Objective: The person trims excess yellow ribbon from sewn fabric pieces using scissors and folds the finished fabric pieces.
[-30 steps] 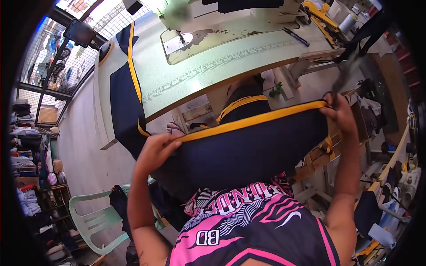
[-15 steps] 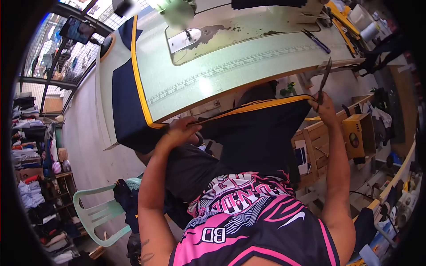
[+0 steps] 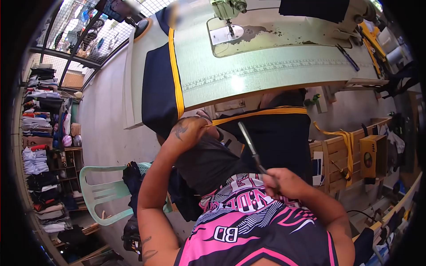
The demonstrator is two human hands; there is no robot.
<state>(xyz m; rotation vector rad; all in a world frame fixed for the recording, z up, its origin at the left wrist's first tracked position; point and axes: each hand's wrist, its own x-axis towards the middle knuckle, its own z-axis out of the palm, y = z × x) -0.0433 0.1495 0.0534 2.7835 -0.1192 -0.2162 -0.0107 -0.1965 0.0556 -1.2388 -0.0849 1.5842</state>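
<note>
My left hand pinches the yellow edging of a dark navy cloth, just below the front edge of the sewing table. From there the yellow trim runs rightward along the top of the navy cloth over my lap. More navy cloth with a yellow border lies over the table's left end. In front of my torso, my right hand is closed around a pair of scissors. Their blades point up and left, over the lap cloth, and look closed together.
On the sewing table stand a sewing machine and a pen-like tool. Loose yellow strips hang over a wooden crate at right, beside a yellow box. At left are a green plastic chair and shelves of folded clothes.
My right hand has let go of the cloth's right end and moved down and left with the scissors, toward my torso. My left hand still pinches the trim. The view has shifted left.
</note>
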